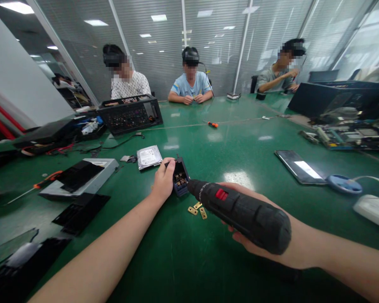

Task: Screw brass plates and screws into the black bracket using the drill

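Observation:
My left hand (164, 178) is closed around the left side of a small dark box (182, 192) that lies on the green table. Brass-coloured metal parts (179, 180) show inside the box. My right hand (249, 242) grips a black cordless drill (240, 210) with a red switch on top. The drill's chuck points left, close to the box's right side; its tip meets or nearly meets the box, and I cannot tell which. Just below the box lie three small brass plates (198, 208) with holes. Beyond my left hand is a hard drive (149, 157).
At left are a metal drive casing (82, 176), black panels (78, 214) and a screwdriver (47, 180). A phone (300, 167) and a blue round disc (344, 185) lie at right. Circuit boards (350, 130) are piled farther right. Three people sit across, near a black computer case (131, 113).

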Tool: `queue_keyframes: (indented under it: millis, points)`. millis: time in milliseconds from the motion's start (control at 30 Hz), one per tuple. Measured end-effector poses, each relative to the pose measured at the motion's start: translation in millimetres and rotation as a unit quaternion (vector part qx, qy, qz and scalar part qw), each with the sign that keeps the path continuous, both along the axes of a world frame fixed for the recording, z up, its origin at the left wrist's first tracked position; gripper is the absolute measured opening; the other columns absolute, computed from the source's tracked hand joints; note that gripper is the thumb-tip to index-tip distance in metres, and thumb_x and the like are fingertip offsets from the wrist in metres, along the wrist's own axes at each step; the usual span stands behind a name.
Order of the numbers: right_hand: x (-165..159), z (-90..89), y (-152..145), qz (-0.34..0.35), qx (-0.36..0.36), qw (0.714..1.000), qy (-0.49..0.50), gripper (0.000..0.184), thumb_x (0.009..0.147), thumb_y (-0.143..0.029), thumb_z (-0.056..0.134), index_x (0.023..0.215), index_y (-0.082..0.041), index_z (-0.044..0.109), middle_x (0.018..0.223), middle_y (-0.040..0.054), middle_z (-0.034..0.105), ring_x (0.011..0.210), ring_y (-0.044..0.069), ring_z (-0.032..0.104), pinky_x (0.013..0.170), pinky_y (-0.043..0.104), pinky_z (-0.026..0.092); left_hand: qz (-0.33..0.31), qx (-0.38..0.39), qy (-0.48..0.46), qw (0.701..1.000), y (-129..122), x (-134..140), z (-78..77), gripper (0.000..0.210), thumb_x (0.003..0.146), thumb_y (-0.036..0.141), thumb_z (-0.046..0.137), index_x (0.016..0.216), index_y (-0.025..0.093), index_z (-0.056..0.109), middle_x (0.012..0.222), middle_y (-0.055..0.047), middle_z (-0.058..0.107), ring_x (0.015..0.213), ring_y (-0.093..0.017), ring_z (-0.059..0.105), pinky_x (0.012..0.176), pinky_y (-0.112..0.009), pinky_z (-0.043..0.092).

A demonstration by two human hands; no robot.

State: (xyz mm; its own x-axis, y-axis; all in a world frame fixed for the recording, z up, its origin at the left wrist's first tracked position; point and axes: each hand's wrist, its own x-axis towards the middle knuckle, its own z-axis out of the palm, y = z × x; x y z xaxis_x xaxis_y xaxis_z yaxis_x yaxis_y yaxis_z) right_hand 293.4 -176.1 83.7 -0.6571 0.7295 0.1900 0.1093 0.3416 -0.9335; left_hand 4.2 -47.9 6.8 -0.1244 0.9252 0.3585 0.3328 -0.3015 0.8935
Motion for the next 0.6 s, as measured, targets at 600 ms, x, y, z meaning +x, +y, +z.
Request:
queue_keyframes:
  millis: [600]
  points:
    - [-4.0,2.3,11.0,0.085,-0.090,0.992,0.010,0.108,0.078,-0.013,0.080,0.163,-0.024,0.014,0.127,0.0139,0.064,0.104,0.024,0.068,0.086,0.037,0.057,-0.003,0.002,0.005,1.000,-0.5,-1.1,4.8,0.038,0.097,0.055,0.047,0.099,0.021,0.063,0.089,-0.003,0.063,0.087,-0.021,0.058,0.084,-0.031,0.046]
